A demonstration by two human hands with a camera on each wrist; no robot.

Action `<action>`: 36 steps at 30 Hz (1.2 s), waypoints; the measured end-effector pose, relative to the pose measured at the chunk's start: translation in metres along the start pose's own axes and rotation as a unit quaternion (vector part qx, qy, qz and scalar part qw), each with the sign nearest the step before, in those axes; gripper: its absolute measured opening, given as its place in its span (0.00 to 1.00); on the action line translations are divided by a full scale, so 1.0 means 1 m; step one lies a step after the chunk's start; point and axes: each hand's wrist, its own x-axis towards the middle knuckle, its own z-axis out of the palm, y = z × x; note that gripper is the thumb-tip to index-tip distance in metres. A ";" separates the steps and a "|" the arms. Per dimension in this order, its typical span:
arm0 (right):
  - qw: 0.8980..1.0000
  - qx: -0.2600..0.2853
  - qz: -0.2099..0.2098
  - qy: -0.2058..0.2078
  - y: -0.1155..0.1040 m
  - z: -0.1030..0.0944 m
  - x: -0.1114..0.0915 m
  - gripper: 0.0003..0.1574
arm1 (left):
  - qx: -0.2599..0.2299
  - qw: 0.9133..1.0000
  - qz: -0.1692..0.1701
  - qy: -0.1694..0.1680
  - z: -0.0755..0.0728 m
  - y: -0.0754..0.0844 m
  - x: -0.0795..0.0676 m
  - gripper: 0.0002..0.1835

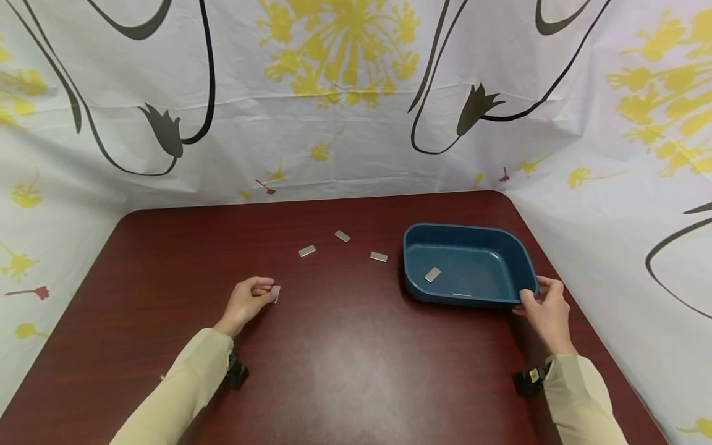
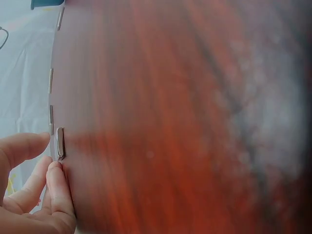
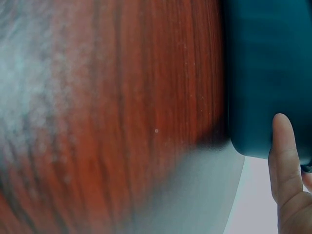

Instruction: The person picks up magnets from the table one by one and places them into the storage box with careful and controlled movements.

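My left hand is at a small silver metal bar on the table, its fingertips right at the bar's left edge. In the left wrist view the thumb-side finger and the lower fingertips stand apart, with the bar just beyond the gap. On the right, my right hand grips the near right corner of a blue rectangular tray, one finger lying along its outer wall. Inside the tray lies another silver bar; a thin pale strip shows by the near wall.
Three more silver bars lie apart between the left hand and the tray: one left, one farther back, one beside the tray. The dark red wooden table meets a patterned white cloth behind and at the sides.
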 end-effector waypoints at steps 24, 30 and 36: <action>1.000 0.005 0.005 -0.003 0.001 -0.001 -0.002 0.30 | 0.047 0.999 -0.014 -0.016 0.004 0.001 0.002 0.20; 1.000 0.008 0.007 -0.001 0.001 -0.001 -0.003 0.29 | 0.060 0.998 -0.014 -0.018 0.005 0.000 0.002 0.21; 1.000 0.013 0.002 0.001 0.000 -0.001 -0.003 0.29 | 0.074 0.997 -0.008 -0.012 0.005 0.002 0.001 0.21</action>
